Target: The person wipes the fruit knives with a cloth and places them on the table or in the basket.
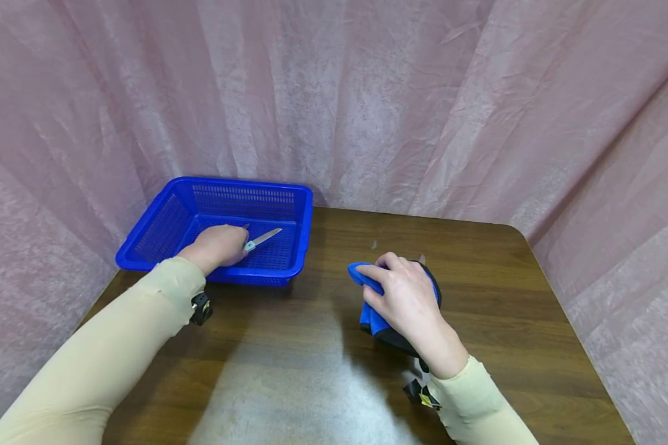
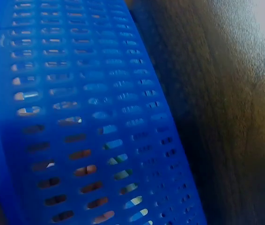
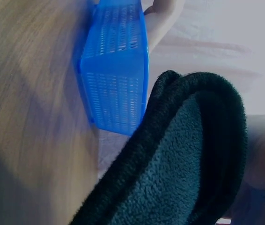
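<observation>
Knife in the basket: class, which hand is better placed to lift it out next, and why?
Probably the left hand: it is inside the basket, at the handle end of the knife, whose blade points away. The right hand is outside, holding the cloth.

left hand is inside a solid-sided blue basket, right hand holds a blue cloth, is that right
Not solid-sided: the left wrist view shows the blue basket has slotted sides. The left hand is inside it, and the right hand holds a blue cloth.
</observation>
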The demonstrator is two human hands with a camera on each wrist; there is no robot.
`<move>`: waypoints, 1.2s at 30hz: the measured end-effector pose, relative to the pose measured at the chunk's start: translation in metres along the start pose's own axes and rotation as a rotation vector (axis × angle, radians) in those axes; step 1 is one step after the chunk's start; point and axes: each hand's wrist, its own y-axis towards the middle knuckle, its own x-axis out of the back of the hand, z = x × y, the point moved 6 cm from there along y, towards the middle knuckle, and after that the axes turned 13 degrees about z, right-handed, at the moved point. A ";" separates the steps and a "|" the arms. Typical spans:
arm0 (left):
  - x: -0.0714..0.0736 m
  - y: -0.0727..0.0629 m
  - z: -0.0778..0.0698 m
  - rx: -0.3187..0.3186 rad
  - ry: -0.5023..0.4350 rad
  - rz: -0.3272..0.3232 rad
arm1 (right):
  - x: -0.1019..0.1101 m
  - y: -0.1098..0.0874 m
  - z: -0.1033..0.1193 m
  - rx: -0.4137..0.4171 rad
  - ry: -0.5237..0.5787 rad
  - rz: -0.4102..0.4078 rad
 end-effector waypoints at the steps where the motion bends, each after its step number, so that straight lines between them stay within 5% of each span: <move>1: 0.000 0.000 0.001 0.005 -0.002 0.013 | 0.000 0.000 0.000 -0.001 0.000 0.002; 14: -0.006 0.007 0.015 0.106 -0.029 0.084 | 0.000 0.001 -0.003 -0.009 0.003 0.017; 30: -0.012 0.012 0.026 0.155 -0.028 0.112 | -0.003 -0.001 -0.006 -0.018 0.006 0.027; 35: -0.022 0.027 0.037 0.175 -0.022 0.141 | -0.002 -0.002 -0.007 -0.028 0.007 0.031; 36: -0.033 0.040 0.050 0.168 -0.018 0.127 | -0.002 -0.002 -0.007 -0.028 0.007 0.031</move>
